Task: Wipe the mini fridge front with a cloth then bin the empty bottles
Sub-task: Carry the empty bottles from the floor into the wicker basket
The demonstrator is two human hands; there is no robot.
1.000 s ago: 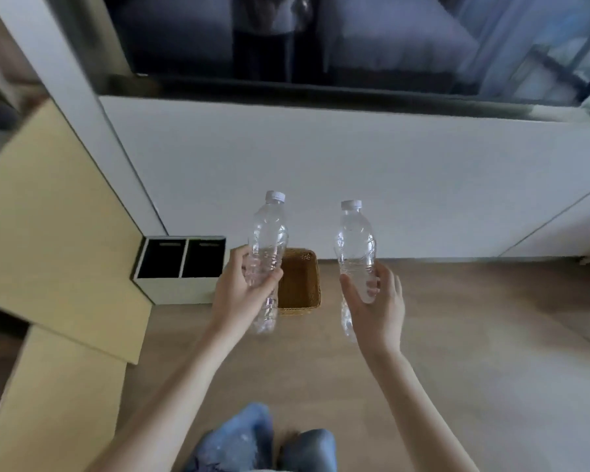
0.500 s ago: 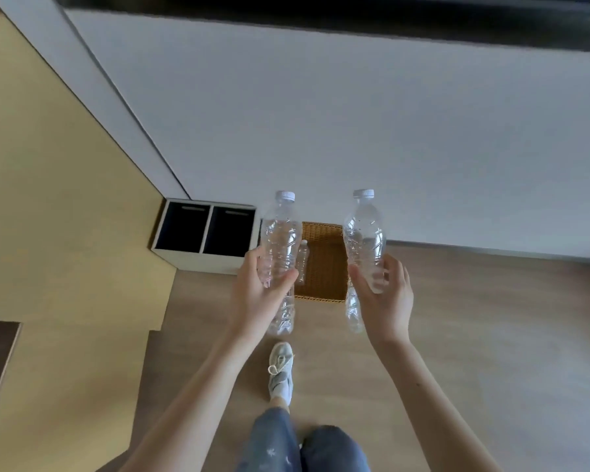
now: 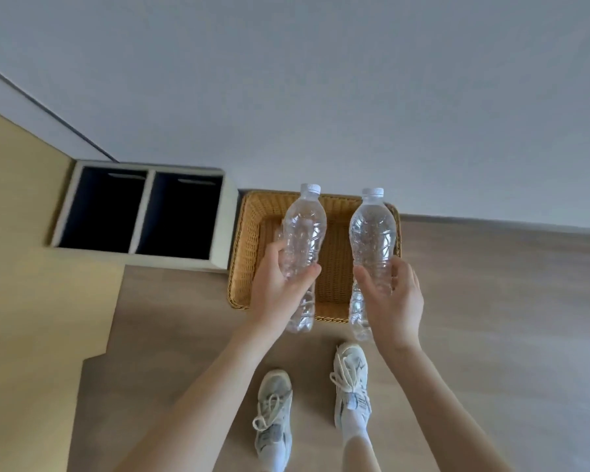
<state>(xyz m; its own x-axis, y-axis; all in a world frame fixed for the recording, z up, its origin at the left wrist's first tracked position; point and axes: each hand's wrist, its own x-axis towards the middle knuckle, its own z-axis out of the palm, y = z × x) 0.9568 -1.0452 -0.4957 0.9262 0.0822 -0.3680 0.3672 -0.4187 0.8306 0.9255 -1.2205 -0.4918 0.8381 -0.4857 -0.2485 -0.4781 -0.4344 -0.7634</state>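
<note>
Left bottle (image 3: 304, 233), right bottle (image 3: 372, 233): clear, capped, empty, upright. Gripped singly by left hand (image 3: 280, 284) and right hand (image 3: 392, 301), above the wicker basket (image 3: 246, 240) at the floor's wall edge. Adjoining two-compartment bin (image 3: 229, 226): interiors dark, contents indiscernible.

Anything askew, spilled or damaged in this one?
Nothing stands out. The left bottle and right bottle are capped, look empty, and are held roughly upright above the wicker basket; the floor shows no spill.
</note>
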